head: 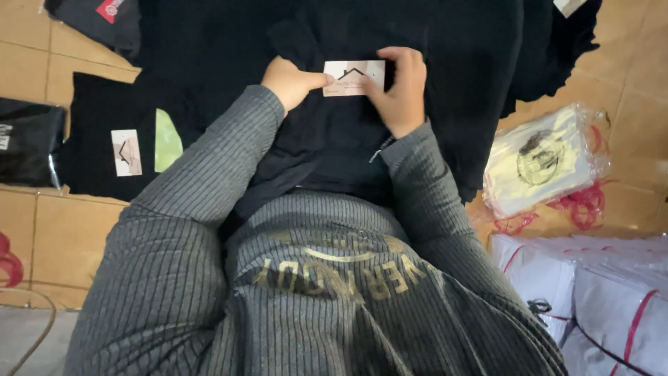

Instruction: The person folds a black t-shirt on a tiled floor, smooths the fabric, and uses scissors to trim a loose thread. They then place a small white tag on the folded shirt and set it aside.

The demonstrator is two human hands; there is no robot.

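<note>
both hands, left (292,81) and right (401,89), pinching the small card (353,77) on the black garment (334,139); soft fabric could let it sit crooked.

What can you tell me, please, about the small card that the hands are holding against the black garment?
The card is a small pale rectangle, seemingly paper, printed with a dark roof-shaped outline and fine print. It lies flat, long side across, on the black garment. The left hand touches its left edge with a thumb tip; the right hand covers its right end with its fingers. A similar card sits on another folded garment to the left.
</note>
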